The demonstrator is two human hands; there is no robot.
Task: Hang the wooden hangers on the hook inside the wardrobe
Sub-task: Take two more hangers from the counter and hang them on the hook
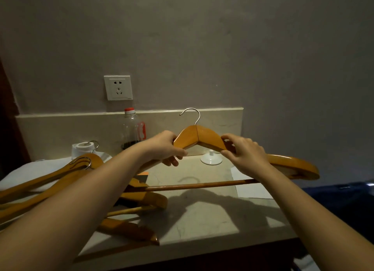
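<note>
Head view, held hanger (197,137), forearm (85,189) hides hanger pile (50,178)

— How many hangers do we count?
— One held hanger (199,138), plus two more hooks (83,162) in the heap (50,179); beyond that we cannot tell.
— And besides?
— One bottle (132,129), one paper roll (81,149), one socket (118,87).

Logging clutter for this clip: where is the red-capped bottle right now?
Head view, left of centre: the red-capped bottle stands at the back of the counter, below the wall socket, just behind the left hand.
</note>
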